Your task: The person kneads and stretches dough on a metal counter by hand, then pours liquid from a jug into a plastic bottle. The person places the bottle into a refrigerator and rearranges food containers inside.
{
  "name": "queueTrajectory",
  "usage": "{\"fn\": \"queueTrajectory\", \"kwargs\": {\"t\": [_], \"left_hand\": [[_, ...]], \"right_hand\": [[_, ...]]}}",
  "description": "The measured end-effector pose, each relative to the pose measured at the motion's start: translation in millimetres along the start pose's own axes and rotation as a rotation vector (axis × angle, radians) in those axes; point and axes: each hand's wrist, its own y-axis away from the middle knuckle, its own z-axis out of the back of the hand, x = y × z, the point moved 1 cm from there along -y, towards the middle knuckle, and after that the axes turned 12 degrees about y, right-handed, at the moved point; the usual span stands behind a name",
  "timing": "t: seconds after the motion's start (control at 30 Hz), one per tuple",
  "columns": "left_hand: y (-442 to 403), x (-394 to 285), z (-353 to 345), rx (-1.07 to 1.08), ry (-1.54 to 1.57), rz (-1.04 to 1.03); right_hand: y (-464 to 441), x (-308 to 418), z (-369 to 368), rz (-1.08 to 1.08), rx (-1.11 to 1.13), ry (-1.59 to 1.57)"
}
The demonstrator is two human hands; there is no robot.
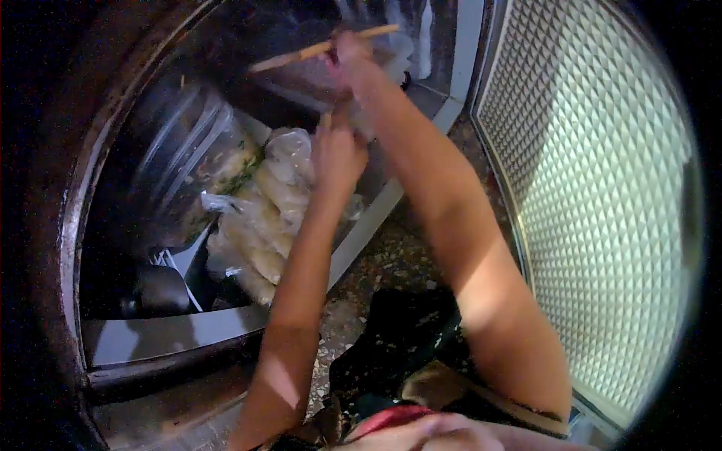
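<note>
A long, thin wooden stick (323, 49) lies across the fingers of my right hand (348, 56), which is closed around it at the back of the open cabinet. Whether the stick ends in a spoon or other tool, I cannot tell. My left hand (338, 156) is lower, beside the clear plastic bags of pale food (263, 218). Its fingers are curled, and what they hold, if anything, is hidden. Behind both hands is a greyish clear plastic bag or container (308, 86), blurred and partly covered by my right hand.
A large zip bag (188, 150) with green and pale contents stands on the left. Near the front are a dark round object (162, 289) and a white slotted utensil (180, 263). The pale cabinet rim (365, 240) runs before me, and a textured glass door (587, 188) stands open at right.
</note>
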Motion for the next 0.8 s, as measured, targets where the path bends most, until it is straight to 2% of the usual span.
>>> {"fn": "queueTrajectory", "kwargs": {"t": [0.03, 0.1, 0.13, 0.2, 0.23, 0.27, 0.3, 0.33, 0.37, 0.4, 0.43, 0.47, 0.5, 0.57, 0.63, 0.7, 0.8], "left_hand": [[-15.4, 7.0, -11.7, 0.002, 0.01, -0.001], [-40.1, 25.3, -41.6, -0.143, -0.334, -0.317], [-45.2, 28.3, -48.7, -0.15, -0.329, -0.318], [-53.8, 38.6, -63.4, 0.121, -0.277, -0.06], [-58.3, 32.9, -60.7, 0.119, -0.274, -0.056], [-60.8, 24.6, -54.2, 0.222, -0.298, 0.107], [-58.7, 21.2, -50.7, 0.326, -0.322, 0.273], [-56.1, 20.9, -51.4, 0.328, -0.319, 0.276], [-53.0, 20.6, -49.9, 0.244, -0.317, 0.211], [-49.1, 19.7, -47.1, 0.16, -0.317, 0.146], [-44.6, 18.0, -43.0, 0.157, -0.316, 0.144], [-36.9, 15.7, -37.5, 0.196, -0.304, 0.132], [-26.9, 13.0, -32.2, 0.239, -0.294, 0.122], [-8.4, 0.1, -18.6, 0.271, -0.264, 0.136], [4.7, -12.3, -13.0, 0.292, -0.232, 0.148], [10.8, -24.8, -18.9, 0.289, -0.276, 0.095], [13.0, -26.0, -35.7, 0.293, -0.29, 0.073]], "right_hand": [[2.9, 8.6, 7.8, 0.064, -0.071, 0.022], [11.9, 24.6, 17.0, 0.139, -0.142, 0.056], [17.2, 26.2, 20.7, 0.192, -0.192, 0.032], [6.9, 26.9, 34.3, 0.25, -0.235, 0.015], [-25.8, 18.7, 54.8, 0.62, -0.196, 0.427], [-41.6, 11.3, 68.7, 0.976, -0.144, 0.841], [-22.5, 17.1, 70.6, 0.966, -0.141, 0.843], [11.7, 34.8, 67.6, 0.644, 0.012, 0.362], [34.0, 48.3, 64.7, 0.307, 0.154, -0.111], [39.1, 56.6, 66.1, 0.307, 0.155, -0.109], [40.6, 64.4, 68.7, 0.275, 0.145, -0.266], [36.1, 67.9, 74.6, 0.237, 0.134, -0.425], [26.0, 70.2, 81.4, 0.231, 0.134, -0.43], [-11.3, 69.5, 99.4, 0.14, 0.239, -0.58], [-1.7, 70.0, 102.7, 0.18, 0.203, -0.624], [29.8, 72.8, 105.0, 0.124, 0.123, -0.658], [10.5, 59.7, 117.0, 0.127, 0.117, -0.687]]}}
